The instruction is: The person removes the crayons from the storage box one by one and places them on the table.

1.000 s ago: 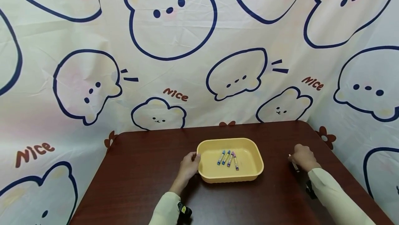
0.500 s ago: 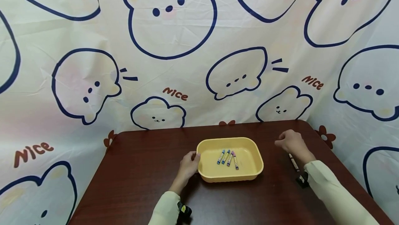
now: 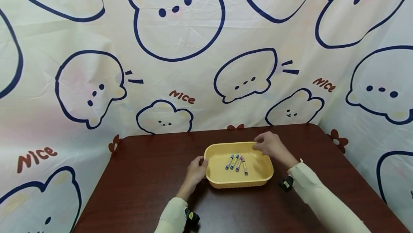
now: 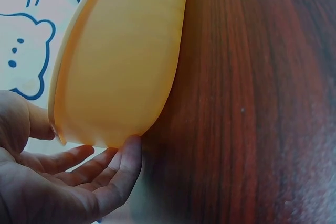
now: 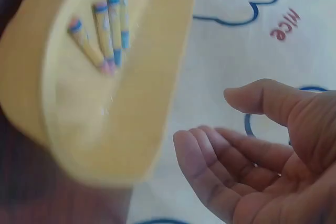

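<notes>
A yellow plastic tray stands on the table with several crayons lying side by side in it, wrapped in printed labels. My left hand grips the tray's left end; in the left wrist view the thumb is at the rim and the fingers press the outer wall from below. At the far right corner of the tray hovers my right hand. In the right wrist view that hand holds nothing, with thumb and loosely bent fingers apart beside the rim.
Another crayon lies on the dark brown wooden table to the right, mostly hidden behind the right forearm. A cloth printed with bear outlines hangs around the table's back and sides.
My right hand has left the loose crayon on the right of the table and moved left to the tray's far right corner. The left hand and tray have stayed put.
</notes>
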{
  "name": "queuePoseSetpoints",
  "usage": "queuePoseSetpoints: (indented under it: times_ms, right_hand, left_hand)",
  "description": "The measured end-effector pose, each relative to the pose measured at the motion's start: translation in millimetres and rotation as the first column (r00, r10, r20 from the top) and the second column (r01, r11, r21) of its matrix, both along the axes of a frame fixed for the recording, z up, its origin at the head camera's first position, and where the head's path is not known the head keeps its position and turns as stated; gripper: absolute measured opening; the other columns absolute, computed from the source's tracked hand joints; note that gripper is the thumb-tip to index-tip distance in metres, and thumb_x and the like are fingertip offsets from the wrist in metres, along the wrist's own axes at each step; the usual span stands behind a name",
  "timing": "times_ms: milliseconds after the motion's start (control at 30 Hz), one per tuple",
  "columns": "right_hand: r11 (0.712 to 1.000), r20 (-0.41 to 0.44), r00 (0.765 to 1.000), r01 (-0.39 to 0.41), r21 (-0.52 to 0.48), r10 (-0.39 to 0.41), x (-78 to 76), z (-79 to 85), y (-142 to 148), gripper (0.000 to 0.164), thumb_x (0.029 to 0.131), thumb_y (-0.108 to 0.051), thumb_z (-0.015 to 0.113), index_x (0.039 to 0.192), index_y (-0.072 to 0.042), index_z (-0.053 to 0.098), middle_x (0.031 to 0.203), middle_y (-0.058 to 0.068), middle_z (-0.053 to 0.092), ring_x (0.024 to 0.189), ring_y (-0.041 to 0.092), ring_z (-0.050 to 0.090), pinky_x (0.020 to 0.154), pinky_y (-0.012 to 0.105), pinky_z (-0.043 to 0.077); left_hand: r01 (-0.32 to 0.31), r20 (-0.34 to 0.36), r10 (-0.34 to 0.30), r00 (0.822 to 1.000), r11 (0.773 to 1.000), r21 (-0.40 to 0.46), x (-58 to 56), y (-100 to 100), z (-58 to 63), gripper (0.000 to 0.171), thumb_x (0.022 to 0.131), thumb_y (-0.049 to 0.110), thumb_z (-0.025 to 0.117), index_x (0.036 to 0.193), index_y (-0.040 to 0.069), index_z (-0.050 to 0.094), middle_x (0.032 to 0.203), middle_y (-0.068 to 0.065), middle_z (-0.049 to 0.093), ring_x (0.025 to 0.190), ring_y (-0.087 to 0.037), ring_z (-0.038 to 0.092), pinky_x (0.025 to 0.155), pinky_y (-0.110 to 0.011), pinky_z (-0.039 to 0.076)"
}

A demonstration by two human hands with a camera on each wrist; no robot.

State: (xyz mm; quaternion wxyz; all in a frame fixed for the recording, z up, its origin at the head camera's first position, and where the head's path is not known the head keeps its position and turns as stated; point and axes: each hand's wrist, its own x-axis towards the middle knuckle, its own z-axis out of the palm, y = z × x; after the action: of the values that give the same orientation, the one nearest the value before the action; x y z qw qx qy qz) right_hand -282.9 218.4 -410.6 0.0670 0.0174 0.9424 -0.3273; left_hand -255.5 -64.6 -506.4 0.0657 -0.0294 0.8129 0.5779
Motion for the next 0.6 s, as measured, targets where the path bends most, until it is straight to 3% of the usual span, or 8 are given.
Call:
queuePoseSetpoints:
  times_ms: [167, 267, 433, 500, 600]
  right_hand:
    - [1.000, 0.050, 0.999, -0.009, -0.029, 0.010, -0.5, -19.6, -21, 0.019, 0.089, -0.011, 0.076, 0.105, 0.000, 0.074, 0.095, 0.011, 0.071, 0.072, 0.023, 0.070, 0.062, 0.031, 0.060]
    - [1.000, 0.068, 0.998, -0.017, -0.017, 0.018, -0.7, -32.3, -30, 0.008, 0.089, -0.011, 0.077, 0.090, -0.004, 0.073, 0.088, 0.010, 0.070, 0.066, 0.021, 0.066, 0.056, 0.028, 0.056]
    - [0.998, 0.016, 0.998, -0.063, 0.030, 0.063, -1.5, -44.4, -39, 0.045, 0.088, -0.009, 0.077, 0.054, -0.013, 0.049, 0.049, -0.001, 0.045, 0.043, 0.009, 0.035, 0.042, 0.019, 0.028]
    - [0.996, -0.018, 0.996, -0.083, 0.043, 0.084, -2.4, -48.3, -42, 0.055, 0.087, -0.006, 0.076, 0.049, -0.015, 0.037, 0.044, -0.006, 0.033, 0.041, 0.008, 0.027, 0.041, 0.020, 0.021]
    - [0.994, -0.042, 0.995, -0.093, 0.064, 0.095, -3.6, -54.1, -47, 0.058, 0.085, -0.001, 0.074, 0.048, -0.017, 0.032, 0.043, -0.007, 0.027, 0.040, 0.007, 0.023, 0.040, 0.020, 0.019]
  left_hand:
    - [0.012, 0.002, -0.012, 1.000, 1.000, 0.008, 0.5, 0, -1.5, 0.045, 0.108, 0.028, 0.049, 0.142, -0.002, 0.053, 0.117, -0.018, 0.064, 0.089, -0.024, 0.068, 0.069, -0.035, 0.062]
    - [0.010, 0.009, -0.010, 1.000, 1.000, 0.010, 0.9, 0, -3.5, 0.044, 0.108, 0.028, 0.050, 0.141, -0.002, 0.054, 0.118, -0.017, 0.065, 0.090, -0.023, 0.068, 0.069, -0.034, 0.062]
    - [0.011, 0.007, -0.011, 1.000, 1.000, 0.020, -0.2, 1, -2.9, 0.044, 0.108, 0.027, 0.050, 0.140, -0.003, 0.054, 0.119, -0.019, 0.065, 0.092, -0.025, 0.069, 0.068, -0.031, 0.062]
    - [0.012, -0.005, -0.012, 1.000, 1.000, 0.020, -0.6, 1, -2.1, 0.044, 0.108, 0.026, 0.050, 0.140, -0.004, 0.054, 0.118, -0.019, 0.065, 0.091, -0.025, 0.069, 0.067, -0.031, 0.062]
    - [0.008, -0.005, -0.008, 1.000, 1.000, 0.028, -0.3, -1, -0.8, 0.045, 0.108, 0.026, 0.049, 0.141, -0.003, 0.053, 0.119, -0.020, 0.064, 0.090, -0.025, 0.069, 0.068, -0.032, 0.062]
